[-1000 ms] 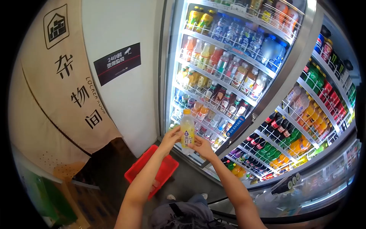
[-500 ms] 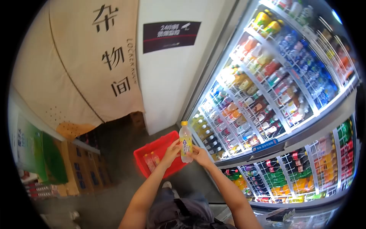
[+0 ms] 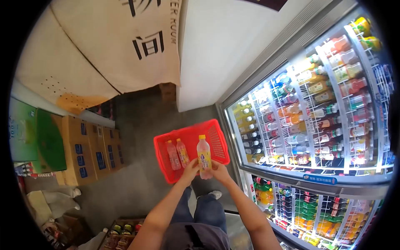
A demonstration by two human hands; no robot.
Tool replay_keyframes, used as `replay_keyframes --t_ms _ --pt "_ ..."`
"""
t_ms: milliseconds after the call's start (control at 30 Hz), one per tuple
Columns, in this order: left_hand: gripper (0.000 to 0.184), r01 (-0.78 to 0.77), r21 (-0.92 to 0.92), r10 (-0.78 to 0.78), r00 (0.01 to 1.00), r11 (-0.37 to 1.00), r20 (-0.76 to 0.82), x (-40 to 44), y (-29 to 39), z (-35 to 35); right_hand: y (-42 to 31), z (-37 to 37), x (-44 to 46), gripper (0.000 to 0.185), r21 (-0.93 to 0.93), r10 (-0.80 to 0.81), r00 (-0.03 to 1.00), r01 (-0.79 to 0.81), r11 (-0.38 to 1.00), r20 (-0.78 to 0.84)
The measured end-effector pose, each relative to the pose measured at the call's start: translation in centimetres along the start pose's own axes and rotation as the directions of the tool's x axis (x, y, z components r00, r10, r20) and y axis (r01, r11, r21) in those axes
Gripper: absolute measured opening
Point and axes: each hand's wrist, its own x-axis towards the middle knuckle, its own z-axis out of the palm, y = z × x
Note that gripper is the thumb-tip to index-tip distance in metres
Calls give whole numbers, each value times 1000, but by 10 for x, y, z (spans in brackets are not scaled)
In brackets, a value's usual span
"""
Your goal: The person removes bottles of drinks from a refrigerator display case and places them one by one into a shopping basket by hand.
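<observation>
Head view: I'm seeing the left hand [image 3: 191, 170] and right hand [image 3: 218, 171] both gripping the yellow-capped bottle [image 3: 204, 157] upright above the red basket [image 3: 170, 137], where two other bottles [image 3: 178, 155] are lying.

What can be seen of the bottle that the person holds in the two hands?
The bottle looks like clear plastic, with a yellow cap on and a yellow label with a printed design around its middle. It is nearly upright in the view, cap toward the top. The left hand touches it low on one side and the right hand on the other. It shows in front of the red basket. The label's small print is too small to read.
</observation>
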Motion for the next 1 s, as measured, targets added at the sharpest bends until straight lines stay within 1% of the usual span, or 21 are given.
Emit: replay_keyframes --t_ms 33,67,133,167,233,367,433,467,500,567,633,667,733,767,833,867,933,967,1000 --pt "49 15 -6 -15 1000 1000 -8 10 -9 -7 3 2 9 48 38 3 1000 -3 999 -12" --pt "47 -4 -19 3 1000 1000 -18 23 -17 -15 10 4 20 48 38 16 1000 -15 999 -6" --pt "46 -11 -36 10 999 999 -32 41 -24 -25 27 7 40 48 -165 -112 987 91 982 -118" --pt "45 -6 -42 5 999 999 -38 51 -26 -30 35 8 50 48 -164 -101 988 81 983 -113" --pt "45 -13 -61 9 998 998 -67 68 -37 -39 51 10 69 58 -7 20 993 -21 1000 -117" --pt "46 -11 -43 6 993 999 -117 91 -50 -52 77 10 103 55 32 75 995 -73 997 -71" --pt "47 25 -57 -33 987 998 -156 103 -63 -62 80 9 114 52 -114 135 991 -134 984 -1" --pt "47 28 -62 -38 986 998 -165 108 -69 -67 103 10 126 52 -115 141 990 -139 984 8" --pt "47 30 -54 -38 986 998 -162 112 -74 -71 138 11 142 51 -181 35 999 -38 983 -17" --pt "46 39 -59 -48 986 998 -160 124 -89 -77 154 9 150 50 -254 -61 998 51 966 -31" --pt "46 23 -30 -29 976 999 -218 139 -105 -84 113 12 149 51 -316 -2 998 -16 948 -58" --pt "46 27 -38 -34 974 999 -223 148 -115 -88 120 10 155 51 -320 5 999 -22 947 -52" --pt "53 5 42 6 968 999 -251 164 -132 -100 140 12 170 48 -296 -26 998 10 955 -50" --pt "53 8 41 3 966 999 -260 173 -140 -105 150 12 179 48 -294 -23 999 9 956 -42" --pt "53 -86 149 127 949 985 -287 184 -151 -108 168 14 193 48 -224 65 997 -74 972 -49" --pt "53 -80 146 120 949 986 -292 189 -156 -112 176 14 199 48 -224 72 996 -80 971 -46" --pt "52 31 326 97 925 945 -369 196 -163 -115 180 14 207 48 -321 42 998 -57 946 -55" --pt "52 38 321 87 926 946 -368 199 -166 -116 182 14 210 48 -321 52 997 -67 945 -56" --pt "52 43 323 86 923 945 -375 203 -172 -120 185 14 213 48 -349 17 999 -31 936 -43"
